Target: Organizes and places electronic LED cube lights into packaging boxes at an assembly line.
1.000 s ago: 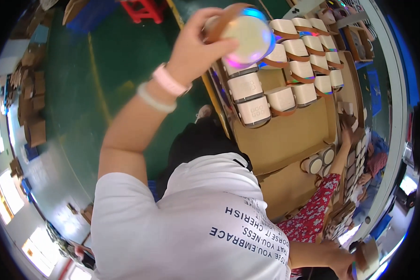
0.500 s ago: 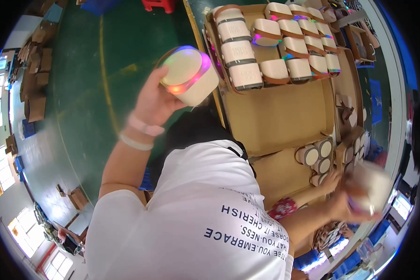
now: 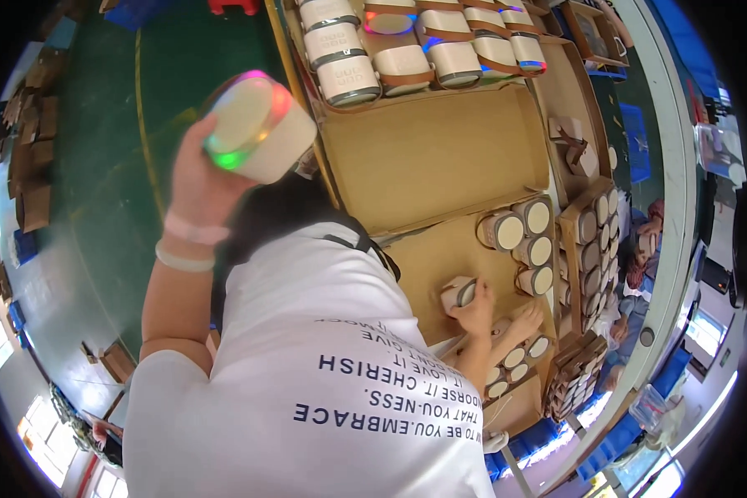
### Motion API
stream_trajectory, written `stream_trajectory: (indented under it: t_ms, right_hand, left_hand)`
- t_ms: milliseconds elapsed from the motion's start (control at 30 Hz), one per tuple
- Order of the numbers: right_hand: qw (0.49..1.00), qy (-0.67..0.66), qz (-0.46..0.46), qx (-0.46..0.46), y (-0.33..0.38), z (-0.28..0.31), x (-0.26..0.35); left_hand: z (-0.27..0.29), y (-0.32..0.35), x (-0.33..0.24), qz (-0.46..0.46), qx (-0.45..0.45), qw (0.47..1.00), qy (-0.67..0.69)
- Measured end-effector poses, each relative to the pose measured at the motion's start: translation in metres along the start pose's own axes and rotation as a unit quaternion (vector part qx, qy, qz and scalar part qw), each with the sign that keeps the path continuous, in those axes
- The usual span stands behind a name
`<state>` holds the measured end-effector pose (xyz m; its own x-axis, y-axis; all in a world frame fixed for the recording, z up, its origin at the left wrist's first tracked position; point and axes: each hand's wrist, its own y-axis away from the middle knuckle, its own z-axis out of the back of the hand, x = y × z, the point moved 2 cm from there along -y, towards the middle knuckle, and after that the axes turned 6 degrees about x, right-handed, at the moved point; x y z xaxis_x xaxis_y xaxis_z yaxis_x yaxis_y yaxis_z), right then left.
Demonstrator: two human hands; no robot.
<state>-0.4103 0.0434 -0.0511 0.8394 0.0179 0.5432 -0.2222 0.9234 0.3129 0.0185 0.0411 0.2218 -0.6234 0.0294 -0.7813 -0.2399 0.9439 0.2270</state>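
Note:
Raised over the green floor at left, my left hand [image 3: 212,166] is closed around a cream portable speaker [image 3: 278,137]. A ring around the speaker's round pale face glows pink, orange and green. No part of my right hand can be picked out; my shirt covers that side. Two smaller hands over the cardboard box at right look like a co-worker's. One of them [image 3: 473,314] grips a small cream speaker [image 3: 456,295], and the other [image 3: 521,322] is near the round speakers [image 3: 533,249] standing in that box.
A cardboard tray [image 3: 440,158] lies beyond my body. Cream speakers with brown straps [image 3: 402,65] stand in rows at its far end, several lit. Another box [image 3: 588,249] of speakers is farther right. A pale rail [image 3: 676,207] curves along the right side.
The view has shifted, so the table sits farther left and higher. My right hand, which held a blurred cream speaker at right, has left sight. The co-worker's hands now hold a speaker.

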Motion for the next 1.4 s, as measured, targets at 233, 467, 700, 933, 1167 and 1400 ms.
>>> stream_trajectory:
  t_ms: [233, 467, 700, 933, 1167, 1400]
  right_hand:
    - [0.981, 0.103, -0.085, -0.138, -0.035, 0.036, -0.081]
    - [0.913, 0.193, -0.158, -0.323, -0.017, 0.093, -0.089]
    - [0.755, -0.643, 0.122, -0.031, -0.023, 0.100, 0.114]
    - [0.503, -0.846, 0.166, 0.056, -0.037, 0.104, 0.183]
    - [0.540, -0.834, 0.111, -0.019, -0.024, 0.082, 0.100]
    - [0.366, -0.885, 0.166, -0.237, 0.085, 0.162, -0.037]
  left_hand:
    - [0.006, 0.004, 0.001, -0.018, -0.038, 0.999, -0.027]
    - [-0.030, -0.030, 0.041, -0.014, 0.020, 0.999, -0.022]
    - [-0.091, -0.044, 0.086, -0.295, 0.202, 0.746, -0.561]
    - [-0.156, -0.032, 0.154, -0.464, 0.283, 0.621, -0.565]
    - [-0.127, -0.028, 0.137, -0.218, 0.421, 0.651, -0.592]
    - [-0.017, -0.010, 0.028, -0.216, 0.024, 0.771, -0.598]
